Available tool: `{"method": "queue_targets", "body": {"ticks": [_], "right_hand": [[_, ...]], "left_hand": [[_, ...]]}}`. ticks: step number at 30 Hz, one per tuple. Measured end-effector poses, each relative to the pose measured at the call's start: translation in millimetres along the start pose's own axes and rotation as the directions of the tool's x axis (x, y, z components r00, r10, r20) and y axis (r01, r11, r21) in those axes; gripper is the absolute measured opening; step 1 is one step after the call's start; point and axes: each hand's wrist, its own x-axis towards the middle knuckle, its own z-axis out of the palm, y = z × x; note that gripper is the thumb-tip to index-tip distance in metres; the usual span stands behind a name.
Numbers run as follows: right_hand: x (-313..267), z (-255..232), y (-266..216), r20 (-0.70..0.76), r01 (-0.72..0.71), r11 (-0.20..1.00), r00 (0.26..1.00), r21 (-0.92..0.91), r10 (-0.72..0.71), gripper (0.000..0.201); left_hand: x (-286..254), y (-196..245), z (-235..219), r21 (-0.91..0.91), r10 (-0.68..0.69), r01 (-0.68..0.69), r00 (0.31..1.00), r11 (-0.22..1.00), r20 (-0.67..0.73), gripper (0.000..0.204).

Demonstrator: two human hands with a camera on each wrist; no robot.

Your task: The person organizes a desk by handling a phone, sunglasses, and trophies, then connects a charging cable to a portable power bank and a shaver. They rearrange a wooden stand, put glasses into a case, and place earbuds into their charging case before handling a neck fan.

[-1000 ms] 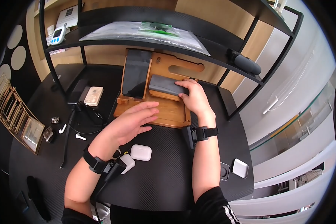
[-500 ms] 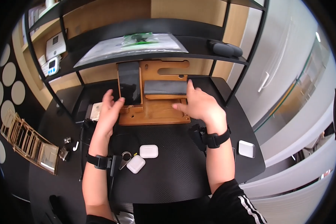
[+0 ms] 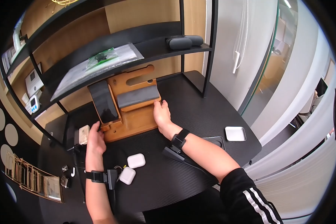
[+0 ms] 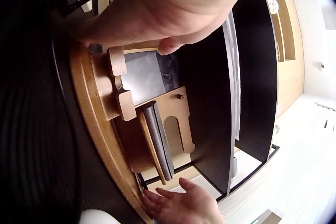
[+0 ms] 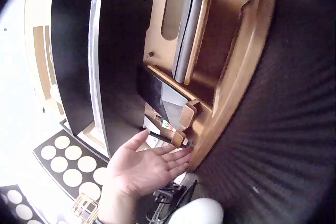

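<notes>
Room to pass lies over the worktop (image 3: 198,110) right of centre; a shelf (image 3: 153,51) bars the way above the wooden stand (image 3: 138,121), two white cases (image 3: 136,161) lower left of centre.

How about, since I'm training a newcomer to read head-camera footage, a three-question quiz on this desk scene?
1. True or false: the grey case rests on the wooden stand.

2. In the head view, the right hand is at the wooden stand's:
A) left end
B) back
C) right end

3. How many closed white cases lie on the desk in front of the wooden stand?

Key: 1. True. 2. C. 3. Two.
</notes>
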Motion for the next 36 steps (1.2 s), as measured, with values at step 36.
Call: {"method": "queue_targets", "body": {"ticks": [36], "right_hand": [[-8.1,7.2,-5.7,0.044,0.047,0.979,0.998,-0.198,-0.039,0.071]], "left_hand": [[31.6,-31.2,-16.0,-0.003,0.191,-0.191,0.981,0.982,0.024,0.015]]}}
